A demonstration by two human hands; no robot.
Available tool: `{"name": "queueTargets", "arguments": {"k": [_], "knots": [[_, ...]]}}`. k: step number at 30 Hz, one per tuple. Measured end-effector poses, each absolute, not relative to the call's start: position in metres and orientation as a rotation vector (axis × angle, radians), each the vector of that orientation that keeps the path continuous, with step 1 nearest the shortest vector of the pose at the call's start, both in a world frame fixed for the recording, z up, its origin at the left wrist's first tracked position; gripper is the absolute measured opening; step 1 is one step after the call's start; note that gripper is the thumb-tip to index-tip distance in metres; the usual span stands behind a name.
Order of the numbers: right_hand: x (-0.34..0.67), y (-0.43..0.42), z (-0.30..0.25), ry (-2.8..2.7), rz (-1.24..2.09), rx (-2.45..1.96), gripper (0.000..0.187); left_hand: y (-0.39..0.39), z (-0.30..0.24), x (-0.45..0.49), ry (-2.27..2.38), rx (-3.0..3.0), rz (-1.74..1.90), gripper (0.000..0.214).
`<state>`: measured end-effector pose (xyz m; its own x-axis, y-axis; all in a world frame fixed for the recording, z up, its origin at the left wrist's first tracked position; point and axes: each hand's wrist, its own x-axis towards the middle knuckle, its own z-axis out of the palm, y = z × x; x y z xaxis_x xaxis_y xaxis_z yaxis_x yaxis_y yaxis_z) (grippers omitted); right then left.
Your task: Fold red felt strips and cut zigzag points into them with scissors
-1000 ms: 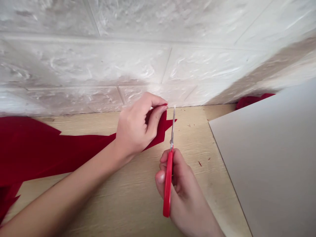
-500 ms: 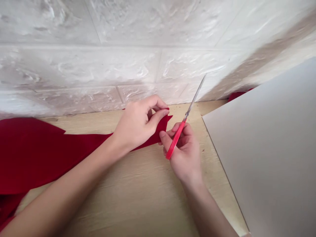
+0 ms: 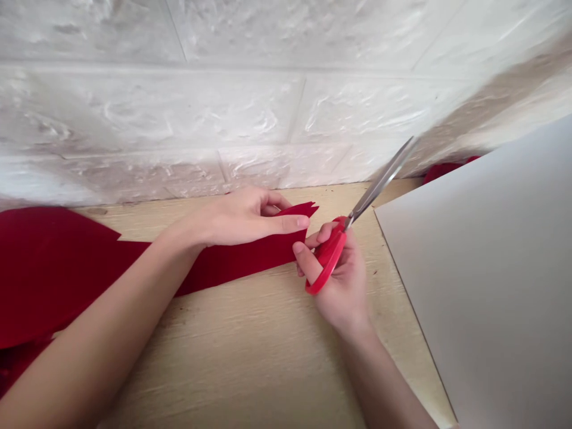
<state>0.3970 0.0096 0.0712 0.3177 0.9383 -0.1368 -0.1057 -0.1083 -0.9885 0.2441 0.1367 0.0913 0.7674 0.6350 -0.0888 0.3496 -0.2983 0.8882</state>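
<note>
A strip of red fabric [image 3: 250,259] runs from a wider red piece at the left to a jagged end between my hands. My left hand [image 3: 250,217] grips it near that end, thumb on top and fingers behind. Scissors with red handles [image 3: 328,262] hang on my right hand [image 3: 342,286], the thumb through one loop. Their blades [image 3: 382,179] are nearly closed and point up and right, away from the fabric. My right thumb and fingertips also touch the lower corner of the strip's end.
A white textured brick-pattern wall [image 3: 201,113] rises behind the pale wooden surface [image 3: 250,357]. At the right a large white board [image 3: 491,268] covers the surface. Some red material [image 3: 442,171] shows behind the board.
My left hand has shifted from pinching the tip to lying along the strip with its thumb flat. The scissors have turned in my right hand, showing more of the loops and blades.
</note>
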Motion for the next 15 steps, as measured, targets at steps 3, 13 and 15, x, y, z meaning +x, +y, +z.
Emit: {"name": "queueTargets", "arguments": {"k": [3, 13, 15], "knots": [[0.397, 0.009, 0.071, -0.852, 1.094, -1.381, 0.039, 0.139, 0.090, 0.243, 0.731, 1.912, 0.295, 0.026], [0.399, 0.009, 0.070, -0.850, 1.124, -1.377, 0.038, 0.129, 0.091, 0.255, 0.736, 1.898, 0.436, 0.019], [0.399, 0.010, 0.070, -0.842, 1.149, -1.376, 0.039, 0.130, 0.090, 0.255, 0.704, 1.871, 0.439, 0.020]]}}
